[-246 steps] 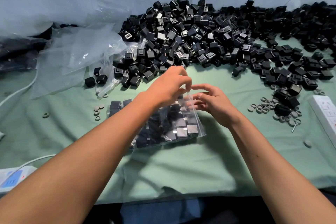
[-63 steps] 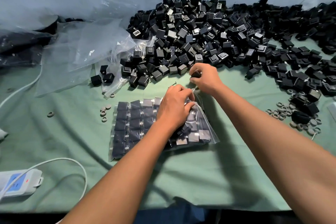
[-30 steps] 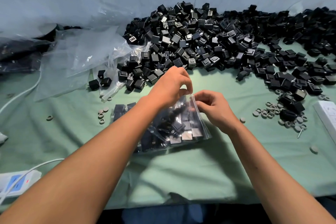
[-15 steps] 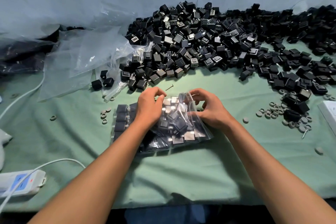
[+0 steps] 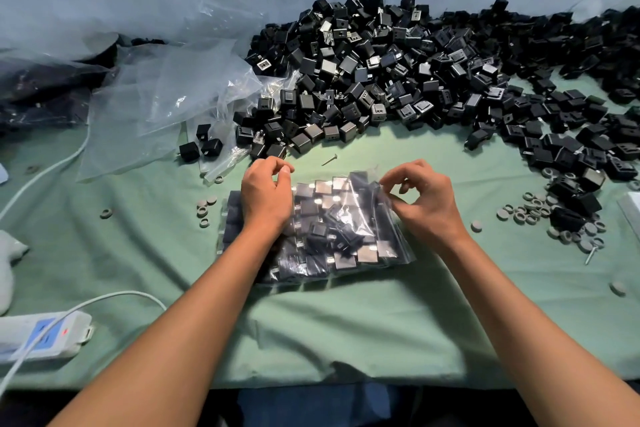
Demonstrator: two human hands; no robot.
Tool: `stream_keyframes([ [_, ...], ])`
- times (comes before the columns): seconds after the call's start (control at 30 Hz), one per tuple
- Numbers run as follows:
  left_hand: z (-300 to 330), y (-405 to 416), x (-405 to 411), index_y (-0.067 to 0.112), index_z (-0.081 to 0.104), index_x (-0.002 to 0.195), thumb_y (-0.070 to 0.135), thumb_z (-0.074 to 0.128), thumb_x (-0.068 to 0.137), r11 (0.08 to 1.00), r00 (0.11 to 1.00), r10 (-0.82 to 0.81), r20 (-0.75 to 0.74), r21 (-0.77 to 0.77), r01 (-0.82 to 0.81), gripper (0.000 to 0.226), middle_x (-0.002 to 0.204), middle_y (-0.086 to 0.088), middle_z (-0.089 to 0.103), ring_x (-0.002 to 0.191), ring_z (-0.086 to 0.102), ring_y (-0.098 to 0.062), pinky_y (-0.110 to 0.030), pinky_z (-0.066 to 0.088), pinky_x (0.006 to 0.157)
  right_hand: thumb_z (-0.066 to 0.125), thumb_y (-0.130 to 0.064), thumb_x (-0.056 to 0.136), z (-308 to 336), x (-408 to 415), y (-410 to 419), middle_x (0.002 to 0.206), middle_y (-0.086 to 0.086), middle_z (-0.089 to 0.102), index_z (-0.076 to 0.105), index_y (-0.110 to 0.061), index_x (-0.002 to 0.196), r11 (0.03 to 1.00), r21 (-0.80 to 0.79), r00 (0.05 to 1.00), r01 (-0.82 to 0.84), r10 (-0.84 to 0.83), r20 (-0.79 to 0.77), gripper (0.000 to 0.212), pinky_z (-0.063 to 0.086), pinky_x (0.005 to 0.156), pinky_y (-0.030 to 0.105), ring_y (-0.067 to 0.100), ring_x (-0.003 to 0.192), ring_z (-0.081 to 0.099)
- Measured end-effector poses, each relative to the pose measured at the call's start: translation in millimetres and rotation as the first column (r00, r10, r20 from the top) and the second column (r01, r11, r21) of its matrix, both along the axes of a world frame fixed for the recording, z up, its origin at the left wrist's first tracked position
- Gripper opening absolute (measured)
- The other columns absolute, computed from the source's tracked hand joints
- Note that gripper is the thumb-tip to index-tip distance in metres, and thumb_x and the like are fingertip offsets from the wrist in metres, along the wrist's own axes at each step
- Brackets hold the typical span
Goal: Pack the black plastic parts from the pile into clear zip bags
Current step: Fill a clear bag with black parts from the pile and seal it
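Filled zip bag (image 5: 332,229) flat on green-covered bench (image 5: 346,329), centre, packed with black plastic parts. Left hand (image 5: 266,194) resting on bag's left end, fingers curled, thumb and forefinger meeting at upper left corner; whether film is pinched there, cannot tell. Right hand (image 5: 424,199) at upper right corner, fingertips pinching clear film. Second filled bag (image 5: 232,218) partly under the first, left side. Loose pile of parts (image 5: 398,80) heaped behind against back wall, spreading right. Empty clear bags (image 5: 166,104) crumpled left of pile. Grey rings (image 5: 530,211) scattered right of bag. Lone screw (image 5: 329,159) between pile and hands. White power strip (image 5: 41,336) near left.
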State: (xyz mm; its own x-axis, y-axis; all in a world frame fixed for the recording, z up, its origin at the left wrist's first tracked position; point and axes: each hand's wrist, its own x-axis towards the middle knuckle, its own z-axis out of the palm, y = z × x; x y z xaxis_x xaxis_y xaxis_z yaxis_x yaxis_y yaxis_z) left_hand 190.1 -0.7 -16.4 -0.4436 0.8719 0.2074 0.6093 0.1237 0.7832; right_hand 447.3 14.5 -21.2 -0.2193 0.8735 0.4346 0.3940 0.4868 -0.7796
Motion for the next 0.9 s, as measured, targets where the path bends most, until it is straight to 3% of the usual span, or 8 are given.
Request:
stream_keyframes([
  [0.07,1,-1,2,0.017,0.07,0.093,0.015,0.054,0.1,1.0,1.0,-0.015,-0.024,0.004,0.015,0.018,0.102,0.004,0.065,0.102,0.059,-0.018,-0.033,0.046,0.085,0.083,0.005,0.075,-1,-1,-2,0.088,-0.01,0.072,0.077,-0.02,0.093,0.997,-0.01,0.997,-0.072,0.073,0.018,0.031,0.054,0.077,0.024,0.012,0.087,0.067],
  [0.17,6,0,10,0.015,0.07,0.094,0.015,0.053,0.1,0.998,0.998,-0.052,-0.036,0.022,0.053,0.018,0.104,0.002,0.066,0.105,0.059,-0.02,-0.036,0.047,0.089,0.079,0.006,0.078,-1,3,-1,0.093,-0.005,0.079,0.079,-0.02,0.098,0.963,-0.2,0.983,-0.181,0.172,-0.062,0.033,0.057,0.09,0.024,0.013,0.093,0.075],
  [0.33,18,6,25,0.019,0.071,0.101,0.018,0.057,0.101,0.971,0.96,-0.239,-0.143,-0.012,0.24,0.014,0.112,0.002,0.065,0.114,0.054,-0.018,-0.035,0.042,0.099,0.082,-0.009,0.081,-3,15,2,0.095,-0.006,0.078,0.077,-0.025,0.097,0.974,-0.219,0.993,-0.062,0.037,-0.116,0.023,0.059,0.086,0.037,0.015,0.096,0.074],
  [0.43,26,15,40,0.031,0.069,0.115,0.017,0.063,0.099,0.876,0.839,-0.482,-0.254,-0.137,0.462,0.023,0.119,0.007,0.057,0.118,0.045,-0.011,-0.027,0.034,0.099,0.081,-0.026,0.078,-4,17,0,0.093,-0.014,0.075,0.075,-0.032,0.094,0.968,-0.25,1.0,-0.007,0.008,0.005,0.018,0.056,0.075,0.035,0.009,0.093,0.07],
  [0.57,39,35,62,0.039,0.064,0.134,0.015,0.067,0.097,0.734,0.569,-0.658,-0.493,-0.251,0.631,0.044,0.127,0.003,0.052,0.123,0.042,-0.015,-0.031,0.041,0.101,0.085,-0.02,0.079,-5,14,-2,0.089,-0.008,0.076,0.076,-0.027,0.092,0.955,-0.296,0.999,-0.028,0.02,-0.028,0.018,0.058,0.073,0.039,0.012,0.085,0.072],
  [0.73,60,58,72,0.034,0.077,0.102,0.028,0.079,0.087,0.644,0.288,-0.697,-0.656,-0.397,0.654,0.017,0.128,0.004,0.054,0.123,0.043,-0.018,-0.039,0.047,0.099,0.089,-0.015,0.077,0,8,-4,0.086,-0.006,0.076,0.075,-0.022,0.094,0.945,-0.327,0.999,0.008,-0.021,-0.036,0.023,0.053,0.071,0.034,0.012,0.082,0.072],
  [0.8,68,62,72,0.033,0.077,0.091,0.028,0.08,0.086,0.623,0.247,-0.71,-0.66,-0.423,0.658,0.008,0.123,0.004,0.055,0.119,0.043,-0.017,-0.038,0.048,0.095,0.088,-0.01,0.076,2,5,-4,0.084,-0.003,0.076,0.074,-0.017,0.093,0.94,-0.339,0.998,0.025,-0.043,-0.047,0.023,0.054,0.072,0.037,0.014,0.08,0.071],
  [0.9,78,66,74,0.031,0.078,0.088,0.025,0.079,0.087,0.605,0.262,-0.721,-0.641,-0.399,0.688,0.006,0.12,0.004,0.057,0.116,0.045,-0.018,-0.036,0.045,0.096,0.087,-0.005,0.076,6,-5,-6,0.081,0.001,0.076,0.073,-0.011,0.093,0.934,-0.358,0.995,-0.006,-0.029,-0.091,0.023,0.056,0.072,0.039,0.012,0.073,0.07],
])
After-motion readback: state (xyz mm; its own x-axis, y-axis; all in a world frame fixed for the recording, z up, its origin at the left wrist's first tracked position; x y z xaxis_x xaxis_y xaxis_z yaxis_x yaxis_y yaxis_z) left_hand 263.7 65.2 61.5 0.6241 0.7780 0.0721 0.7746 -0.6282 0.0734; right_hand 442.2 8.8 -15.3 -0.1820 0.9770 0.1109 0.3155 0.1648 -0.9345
